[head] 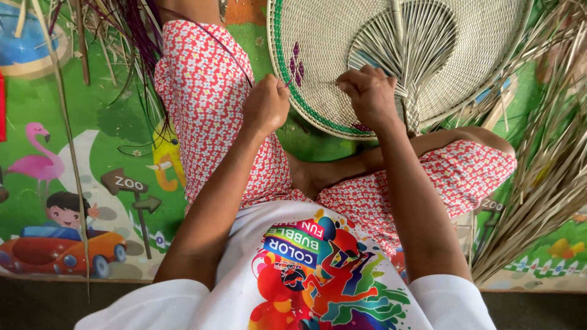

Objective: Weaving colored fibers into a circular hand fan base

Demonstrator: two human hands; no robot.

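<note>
Seated, cross-legged on a printed green play mat (116, 122), the person works on a round woven fan (342, 67) of pale straw propped against the legs. Left hand (265, 105): closed into a fist just off the fan's lower left rim, pinching a thin purple strand (235, 58) that runs taut from the fist up and left across the patterned knee. Right hand (369, 95): fingers curled tight, knuckles up, pressed onto the fan's woven face near its lower middle, just left of where the straw ribs fan out from the handle; whether it grips a strand or only presses on the weave cannot be told, since the fingertips are hidden beneath the hand. Fan details: a green band follows the rim along the left and bottom edge, a small purple motif sits inside that band near the left hand, and a short purple patch shows at the bottom edge beside the right wrist. A bundle of purple strands (131, 30) hangs at upper left, above the left knee. Loose dry palm strips (544, 165) lie in a sheaf at right, spreading from the fan's edge down toward the mat's lower corner, well apart from both hands.
</note>
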